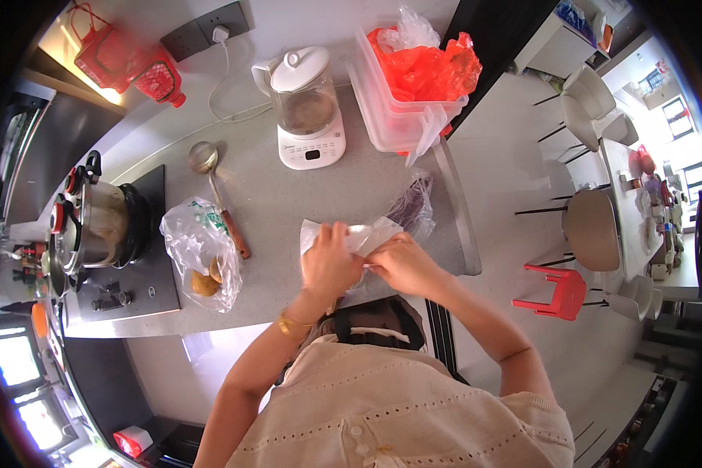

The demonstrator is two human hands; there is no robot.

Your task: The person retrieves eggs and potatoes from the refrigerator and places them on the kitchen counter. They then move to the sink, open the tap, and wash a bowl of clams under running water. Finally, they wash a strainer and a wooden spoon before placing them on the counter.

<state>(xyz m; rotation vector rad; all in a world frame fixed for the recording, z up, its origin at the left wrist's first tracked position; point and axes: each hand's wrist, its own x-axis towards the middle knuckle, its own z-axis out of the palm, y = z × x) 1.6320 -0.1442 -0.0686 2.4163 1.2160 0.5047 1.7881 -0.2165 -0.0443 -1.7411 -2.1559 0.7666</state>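
Both hands are together at the front edge of the grey counter, working on a thin whitish plastic bag [375, 233]. My left hand [331, 260] grips the bag's left side, its fingers slightly blurred. With thumb and fingers pinched, my right hand [408, 264] holds the bag's other side. What the bag contains is hidden by the hands. Just beyond my right hand lies a clear bag with something dark purple [410, 202] inside. Left of my hands, another clear plastic bag [196, 243] holds brownish-yellow round pieces [205, 284], beside a metal ladle [225, 216] with a wooden handle.
A glass electric kettle [304, 108] on a white base stands at the back of the counter [263, 193]. A translucent bin [380, 126] with red plastic bags is at the back right. A steel pot [102, 222] sits on the black cooktop [152, 245]. A red stool [556, 294] stands on the floor.
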